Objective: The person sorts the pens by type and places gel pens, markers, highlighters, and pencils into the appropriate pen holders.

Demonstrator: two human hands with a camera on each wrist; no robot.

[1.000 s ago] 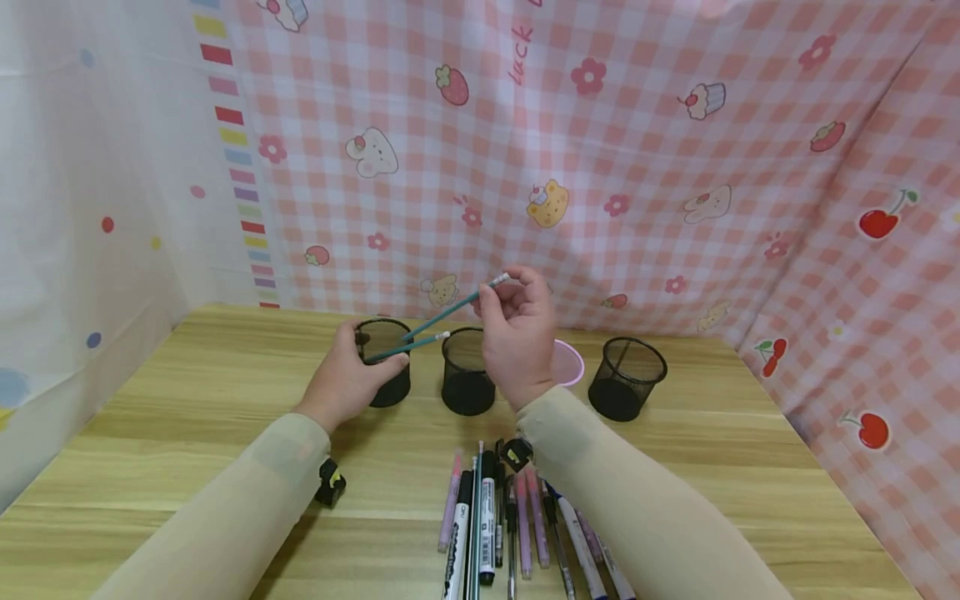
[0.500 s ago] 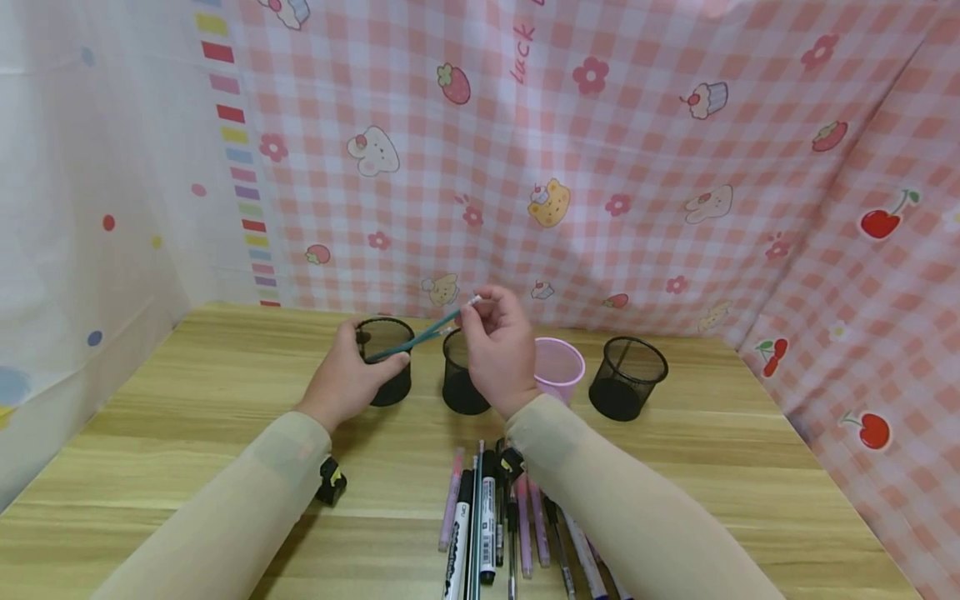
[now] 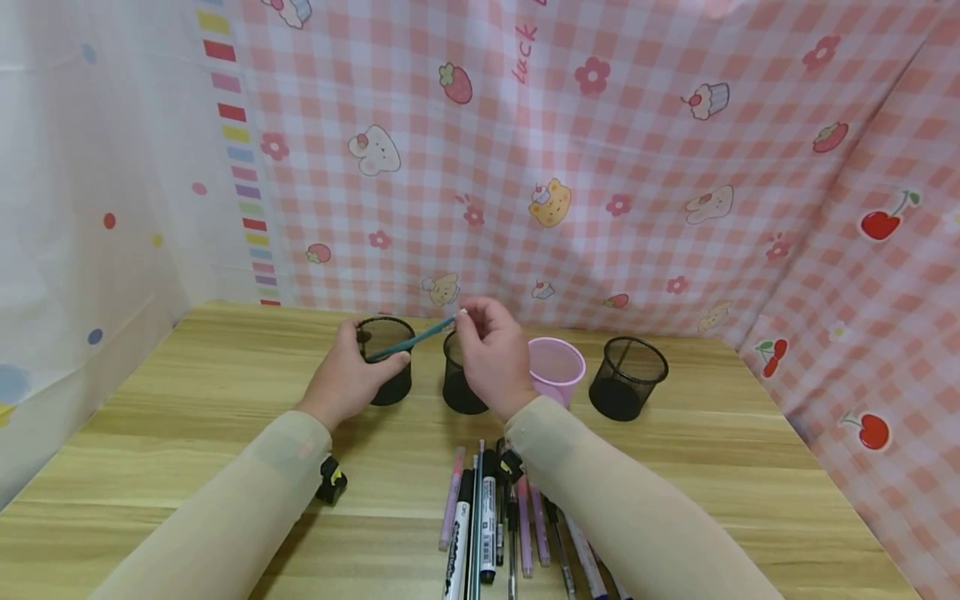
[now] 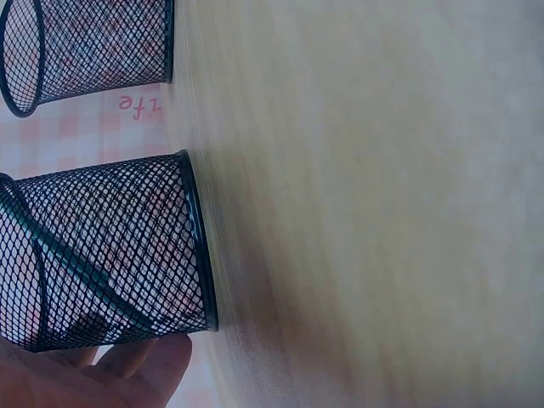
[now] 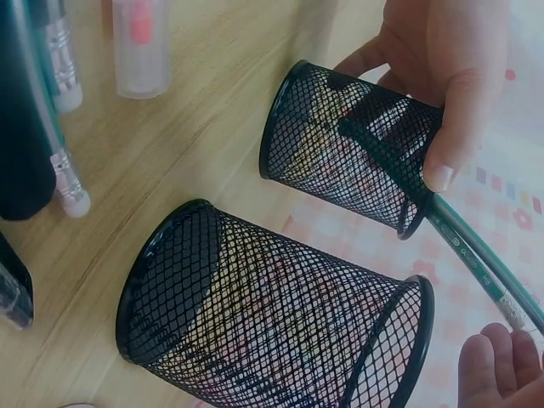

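Observation:
My left hand (image 3: 347, 379) grips the leftmost black mesh cup (image 3: 388, 371), thumb over its rim (image 5: 449, 102). Two green pencils (image 5: 476, 255) lean out of that cup (image 5: 353, 149) to the right. My right hand (image 3: 489, 354) is raised over the second mesh cup (image 3: 456, 390) and pinches the eraser end of one green pencil (image 3: 420, 337); its fingertips (image 5: 493, 365) sit just under the pencil ends. In the left wrist view the held cup (image 4: 110, 255) shows the pencils inside, with my fingers (image 4: 110, 378) below it.
A pink cup (image 3: 557, 367) and a third mesh cup (image 3: 626, 377) stand to the right. A row of pens and markers (image 3: 491, 517) lies near the table's front edge. A small black object (image 3: 330, 483) sits by my left sleeve. Patterned cloth walls surround the wooden table (image 3: 750, 467).
My right hand has lowered and moved left, bringing the pencil's top end down until it lies alongside the pencil in the left cup. My left hand has stayed on the cup.

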